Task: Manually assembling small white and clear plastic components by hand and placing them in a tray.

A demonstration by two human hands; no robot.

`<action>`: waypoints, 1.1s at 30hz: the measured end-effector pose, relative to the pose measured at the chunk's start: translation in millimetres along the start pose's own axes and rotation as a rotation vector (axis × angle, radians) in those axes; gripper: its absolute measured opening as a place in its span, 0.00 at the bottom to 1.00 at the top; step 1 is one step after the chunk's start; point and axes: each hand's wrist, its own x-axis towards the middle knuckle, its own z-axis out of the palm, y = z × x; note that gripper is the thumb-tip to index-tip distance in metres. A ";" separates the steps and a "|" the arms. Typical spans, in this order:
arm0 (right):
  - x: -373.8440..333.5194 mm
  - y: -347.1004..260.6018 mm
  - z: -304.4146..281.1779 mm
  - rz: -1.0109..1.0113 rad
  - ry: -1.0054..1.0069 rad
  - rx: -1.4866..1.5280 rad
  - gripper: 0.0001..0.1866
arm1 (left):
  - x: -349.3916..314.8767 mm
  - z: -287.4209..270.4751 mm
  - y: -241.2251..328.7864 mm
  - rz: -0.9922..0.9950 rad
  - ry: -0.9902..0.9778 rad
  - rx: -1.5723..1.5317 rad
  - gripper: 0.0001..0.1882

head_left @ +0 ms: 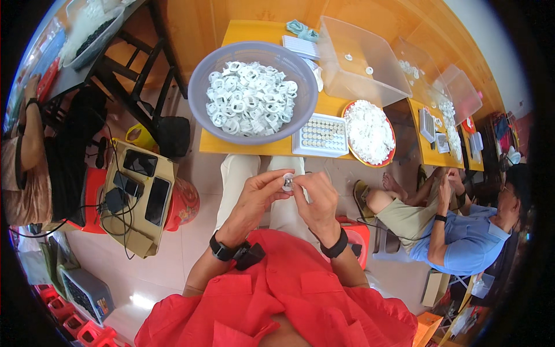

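Above my lap, both hands meet at a small round part, white with a shiny metallic middle [288, 183]. The thumb and fingers of my left hand [254, 195] pinch it from the left. My right hand [319, 202] is closed, its thumb and fingertips pressed to the part's right side. Just beyond my hands stands a white tray [319, 151] with rows of small round pieces. A big grey-purple basin [196, 95] heaped with white plastic ring-shaped parts [251, 98] sits on the yellow table [277, 149]. A red-rimmed plate [386, 164] piled with small white pieces stands to its right.
Behind the tray is a clear plastic bin [361, 63]. On my left, a cardboard box [147, 240] carries phones [157, 199] and black cables. A co-worker in a blue shirt [471, 237] sits at right; another person [26, 168] is at far left.
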 end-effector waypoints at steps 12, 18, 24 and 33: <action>2.3 -0.4 -3.1 -0.090 -0.185 -0.045 0.13 | 0.0 -2.4 -0.7 0.016 0.023 0.071 0.14; 3.0 7.9 -3.8 -0.038 -0.282 0.028 0.10 | 0.7 -6.7 -5.8 -0.008 0.032 0.105 0.14; 0.3 13.6 -0.9 0.105 -0.152 0.181 0.08 | 1.6 -7.1 -3.9 -0.006 0.009 0.088 0.14; 0.7 13.3 -3.6 0.179 -0.189 0.191 0.07 | 4.3 -7.7 -6.3 0.008 -0.012 0.079 0.13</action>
